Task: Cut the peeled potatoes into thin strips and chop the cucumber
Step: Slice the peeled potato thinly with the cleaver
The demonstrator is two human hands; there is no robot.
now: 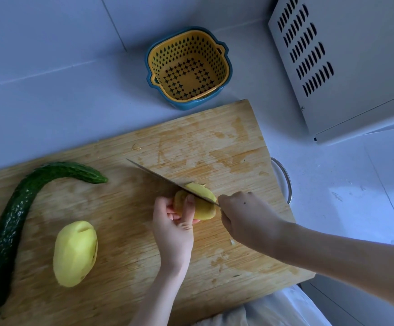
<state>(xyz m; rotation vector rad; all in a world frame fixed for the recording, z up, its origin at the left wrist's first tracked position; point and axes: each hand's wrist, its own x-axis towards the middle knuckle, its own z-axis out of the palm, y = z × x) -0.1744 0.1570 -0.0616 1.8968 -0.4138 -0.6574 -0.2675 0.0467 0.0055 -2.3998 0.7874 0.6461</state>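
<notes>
While our left hand (172,222) curls round the potato (205,209) and our right hand (243,215) grips the knife (158,176), we judge the slicing half done. Next, the left hand should edge back from the blade.

Between the hands: knife (158,176) and cut potato (205,208) fill the gap.
Beyond the hands: bare cutting board (203,142), then strainer basket (189,67) past its edge.
Left of left hand (172,229): whole potato (74,252) near, cucumber (14,220) farther, bare board between.
Right of right hand (245,217): bare board strip.
</notes>
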